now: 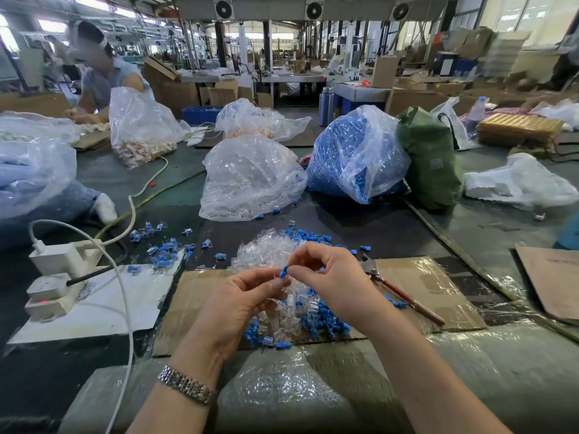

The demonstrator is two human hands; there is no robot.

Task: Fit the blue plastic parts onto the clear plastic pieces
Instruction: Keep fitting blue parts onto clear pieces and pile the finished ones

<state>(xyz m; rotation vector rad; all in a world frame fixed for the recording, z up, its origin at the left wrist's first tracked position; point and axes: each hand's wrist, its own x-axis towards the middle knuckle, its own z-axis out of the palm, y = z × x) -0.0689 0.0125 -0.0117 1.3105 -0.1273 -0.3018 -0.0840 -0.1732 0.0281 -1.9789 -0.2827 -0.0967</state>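
My right hand (326, 277) pinches a small blue plastic part (283, 272) between thumb and forefinger. My left hand (241, 299) pinches a clear plastic piece (279, 278) right against it, above the table. Below my hands lies a mixed pile of clear pieces (269, 252) and loose blue parts (326, 324) on a cardboard sheet (432, 286). Several assembled blue-and-clear pieces (163, 249) are scattered to the left.
A bag of clear pieces (250, 180) and a bag of blue parts (354, 151) stand behind the pile. Red-handled pliers (398, 289) lie at the right. A white power strip (59, 270) with cables sits at the left. Another person (103, 76) works far left.
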